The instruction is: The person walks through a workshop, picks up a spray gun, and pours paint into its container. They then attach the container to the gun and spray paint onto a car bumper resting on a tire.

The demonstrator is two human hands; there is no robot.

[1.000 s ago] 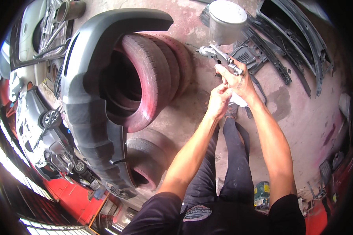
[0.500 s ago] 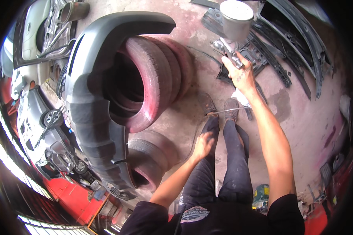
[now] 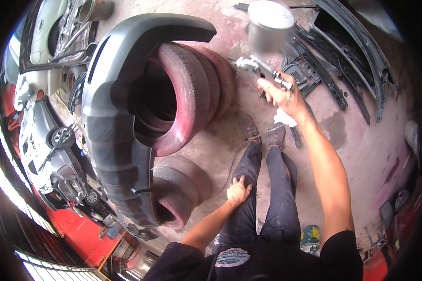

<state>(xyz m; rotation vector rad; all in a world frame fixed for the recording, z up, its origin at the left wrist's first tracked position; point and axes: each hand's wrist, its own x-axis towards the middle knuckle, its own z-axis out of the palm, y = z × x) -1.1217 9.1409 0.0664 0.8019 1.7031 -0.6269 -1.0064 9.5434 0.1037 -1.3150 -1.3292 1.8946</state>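
My right hand (image 3: 286,97) is wrapped round the handle of a metal spray gun (image 3: 263,70). A round grey cup with a pale lid (image 3: 271,18) sits on top of the gun, whose nozzle end points left toward the bumper and tyres. The hand hides most of the handle. Fingers spread, my left hand (image 3: 239,191) lies on my left trouser leg and holds nothing. A dark grey car bumper (image 3: 109,93) rests, curved, against worn tyres with pinkish-red overspray (image 3: 185,84), to the left of both hands.
Black plastic trim parts (image 3: 314,61) lie on the stained concrete floor at the far right. A crumpled white cloth (image 3: 286,118) is by my right shoe, and a thin hose runs near my feet. A tin (image 3: 310,238) stands beside my right leg. Cars (image 3: 61,164) fill the left side.
The spray gun has swung left and its nozzle end now points more to the left. My left hand, blurred before, has come down slightly and lies still on my leg with fingers spread.
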